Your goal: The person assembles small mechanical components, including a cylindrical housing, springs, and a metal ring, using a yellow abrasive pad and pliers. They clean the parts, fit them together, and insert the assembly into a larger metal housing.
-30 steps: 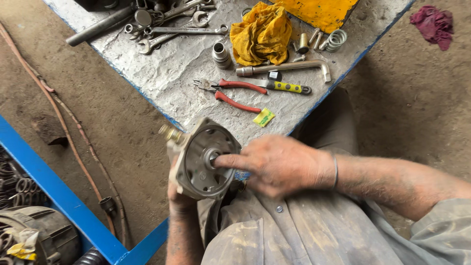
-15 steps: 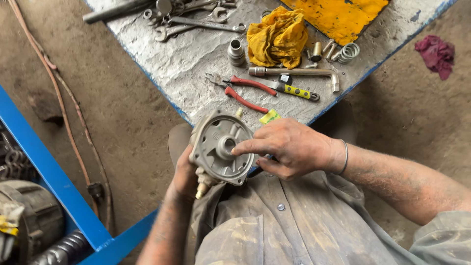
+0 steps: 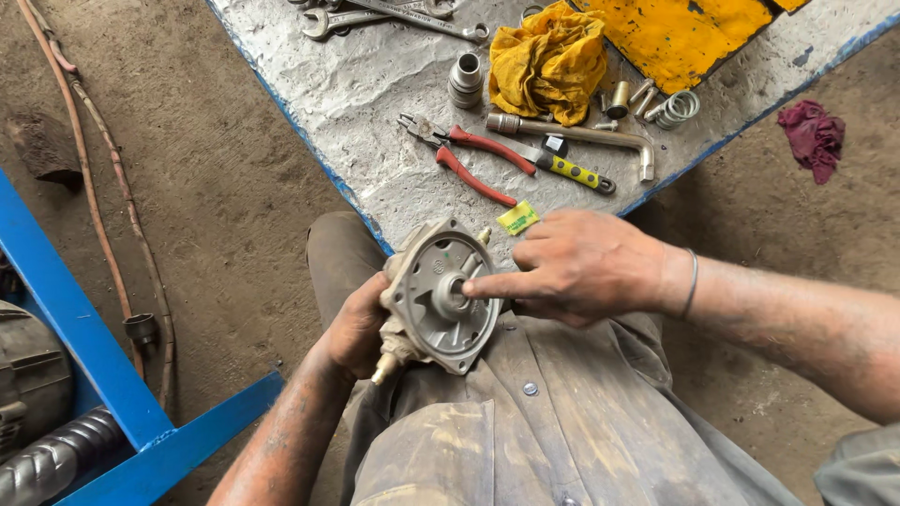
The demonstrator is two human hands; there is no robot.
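My left hand (image 3: 354,330) grips a round grey metal housing (image 3: 441,298) from behind, holding it over my lap with its ribbed face toward me. A brass fitting sticks out at its lower left. My right hand (image 3: 583,266) reaches across from the right, its index fingertip pressed on the hub at the centre of the housing, the other fingers curled. A metal bangle sits on that wrist.
A grey work slab (image 3: 375,94) lies ahead with red-handled pliers (image 3: 469,157), a yellow-black screwdriver (image 3: 574,171), an L-shaped socket wrench (image 3: 581,137), a socket (image 3: 465,79), a yellow rag (image 3: 549,62), spanners (image 3: 394,19) and a spring (image 3: 677,109). A blue frame (image 3: 84,347) stands left; a maroon rag (image 3: 814,137) lies on the dirt.
The housing has shifted right and turned so its ribbed face shows more fully. My right hand has drawn back a little, now touching the hub with one extended finger.
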